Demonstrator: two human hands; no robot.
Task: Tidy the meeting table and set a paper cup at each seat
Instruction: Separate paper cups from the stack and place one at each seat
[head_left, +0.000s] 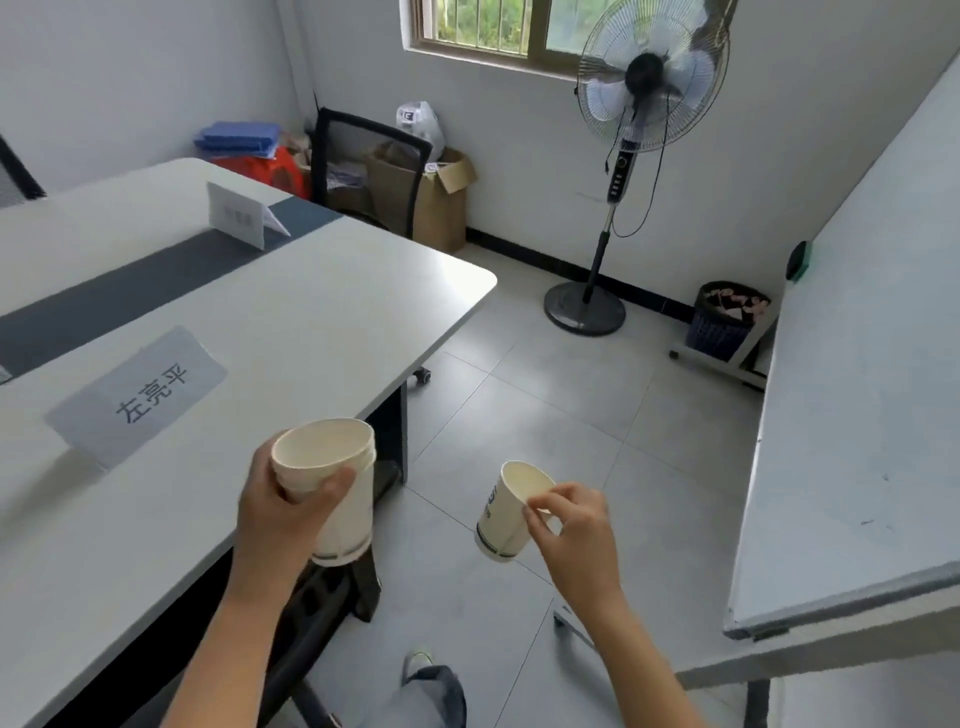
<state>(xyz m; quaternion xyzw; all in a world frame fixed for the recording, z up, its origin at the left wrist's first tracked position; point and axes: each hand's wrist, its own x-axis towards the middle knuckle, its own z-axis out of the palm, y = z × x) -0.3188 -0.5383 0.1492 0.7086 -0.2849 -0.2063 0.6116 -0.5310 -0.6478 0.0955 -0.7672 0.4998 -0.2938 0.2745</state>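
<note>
Head view: left hand grips cup stack; right hand pinches single paper cup; meeting table shows name cards only; no cup placed yet.

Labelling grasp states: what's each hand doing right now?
Left hand: grips a stack of white paper cups.
Right hand: pinches the rim of a single white paper cup with blue print.

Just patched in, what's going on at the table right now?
A person stands by the corner of the meeting table. The left hand grips a stack of paper cups. The right hand pinches a single cup by its rim, out over the floor. A near name card and a far name card sit on the table, and no cup is set on the part in view.
</note>
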